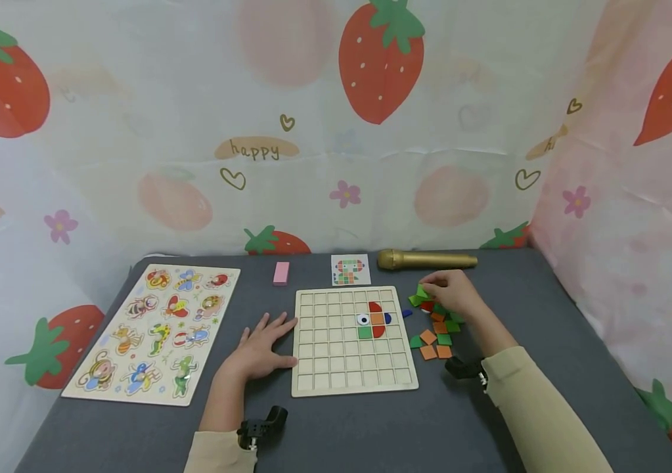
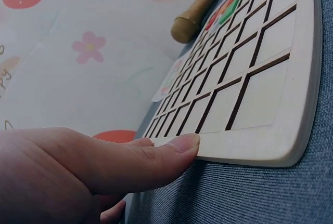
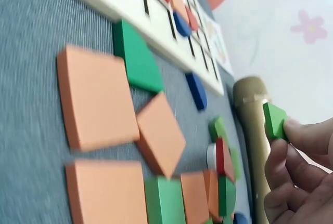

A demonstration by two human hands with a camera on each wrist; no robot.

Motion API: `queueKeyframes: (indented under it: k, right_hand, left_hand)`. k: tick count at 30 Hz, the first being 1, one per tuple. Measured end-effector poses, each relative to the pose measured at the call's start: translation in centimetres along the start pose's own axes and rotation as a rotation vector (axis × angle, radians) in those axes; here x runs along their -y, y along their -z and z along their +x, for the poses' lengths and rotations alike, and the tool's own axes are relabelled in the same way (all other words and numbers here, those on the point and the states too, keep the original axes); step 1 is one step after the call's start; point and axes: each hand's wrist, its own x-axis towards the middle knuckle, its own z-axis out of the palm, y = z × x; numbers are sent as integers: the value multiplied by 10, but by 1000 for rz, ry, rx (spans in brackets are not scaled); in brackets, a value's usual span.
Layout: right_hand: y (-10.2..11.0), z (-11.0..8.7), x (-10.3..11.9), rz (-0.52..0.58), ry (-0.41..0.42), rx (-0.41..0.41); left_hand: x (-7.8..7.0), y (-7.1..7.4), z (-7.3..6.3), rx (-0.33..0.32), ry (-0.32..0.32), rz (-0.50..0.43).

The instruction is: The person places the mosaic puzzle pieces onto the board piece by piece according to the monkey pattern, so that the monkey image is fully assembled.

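Note:
A wooden grid board point(image 1: 324, 368) lies mid-table, with a few coloured pieces set in its right half: an eye tile point(image 1: 362, 319), an orange square point(image 1: 377, 318), red and blue rounded pieces and a green square point(image 1: 365, 332). My left hand point(image 1: 260, 349) rests at the board's left edge, fingers spread; in the left wrist view its thumb point(image 2: 171, 154) touches the rim. Over the loose pieces right of the board, my right hand point(image 1: 454, 290) pinches a light green block point(image 3: 273, 121) between thumb and finger, lifted off the table in the right wrist view.
Loose orange squares point(image 3: 96, 99), green pieces and a blue piece point(image 3: 196, 91) lie right of the board. Behind it are a pattern card point(image 1: 350, 270), a gold microphone point(image 1: 427, 260) and a pink block point(image 1: 280, 273). An insect picture board point(image 1: 155, 335) lies at left.

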Motion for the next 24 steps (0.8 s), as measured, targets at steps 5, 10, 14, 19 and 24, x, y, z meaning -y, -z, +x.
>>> queueKeyframes:
  k: [5, 10, 14, 19, 24]
  right_hand:
    - [-9, -3, 12, 5, 38, 7]
    - [-21, -5, 23, 34, 47, 33]
    - [-33, -4, 29, 51, 48, 41]
    - [-46, -1, 38, 78, 24, 75]
    - [-59, 3, 45, 80, 57, 105]
  left_hand:
    - [0, 0, 1, -3, -11, 2]
    - [-3, 0, 2, -2, -14, 2]
    - [-4, -1, 3, 0, -18, 0]
    - [-3, -3, 4, 0, -20, -1]
    - [-2, -3, 4, 0, -21, -7]
